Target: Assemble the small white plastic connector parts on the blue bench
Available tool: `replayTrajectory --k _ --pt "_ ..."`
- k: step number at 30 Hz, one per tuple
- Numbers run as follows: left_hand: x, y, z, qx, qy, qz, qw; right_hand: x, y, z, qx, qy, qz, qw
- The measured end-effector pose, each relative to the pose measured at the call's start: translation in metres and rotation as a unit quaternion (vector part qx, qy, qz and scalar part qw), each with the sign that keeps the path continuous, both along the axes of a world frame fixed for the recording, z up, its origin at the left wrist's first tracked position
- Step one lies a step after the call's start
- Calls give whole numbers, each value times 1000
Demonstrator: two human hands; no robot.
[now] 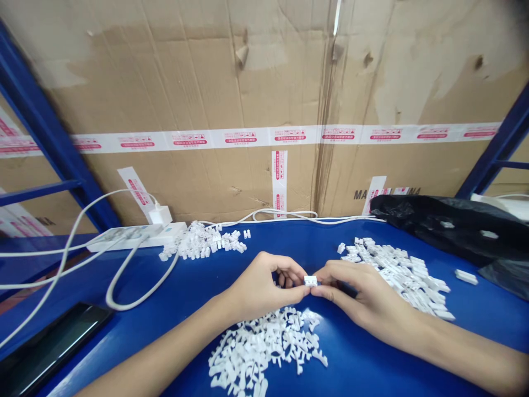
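Note:
Between my two hands, over the blue tabletop (165, 325), is a small white plastic block (311, 281) with notches in its face. My left hand (264, 284) pinches its left end between thumb and fingers. At the other end, the thumb and forefinger of my right hand (357, 286) close on the same block. Just below the hands lies a loose pile of small white lever-like pieces (264, 347). Right of my right hand spreads a heap of longer white plastic blocks (397, 270), partly hidden by that hand.
Small white blocks (206, 241) are heaped at the back left beside a white power strip (136, 236) with looping cables. A dark phone (53, 342) lies at the left. A black plastic bag (446, 226) sits back right, before a cardboard wall (215, 71).

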State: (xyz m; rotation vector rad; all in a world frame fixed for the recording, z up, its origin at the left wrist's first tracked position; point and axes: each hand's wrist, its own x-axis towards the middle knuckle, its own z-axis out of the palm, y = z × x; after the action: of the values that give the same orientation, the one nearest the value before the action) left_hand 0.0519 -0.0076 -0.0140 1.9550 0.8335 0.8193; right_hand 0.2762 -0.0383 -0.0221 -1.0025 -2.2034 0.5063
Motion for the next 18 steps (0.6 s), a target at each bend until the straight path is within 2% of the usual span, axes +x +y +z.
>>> replayTrajectory --k 7,18 --pt "0 -1 -1 -5 -5 -6 1000 -4 -3 4 27 -24 -15 999" --pt "0 0 2 27 22 -31 999 -1 -2 -4 58 -28 -5 998"
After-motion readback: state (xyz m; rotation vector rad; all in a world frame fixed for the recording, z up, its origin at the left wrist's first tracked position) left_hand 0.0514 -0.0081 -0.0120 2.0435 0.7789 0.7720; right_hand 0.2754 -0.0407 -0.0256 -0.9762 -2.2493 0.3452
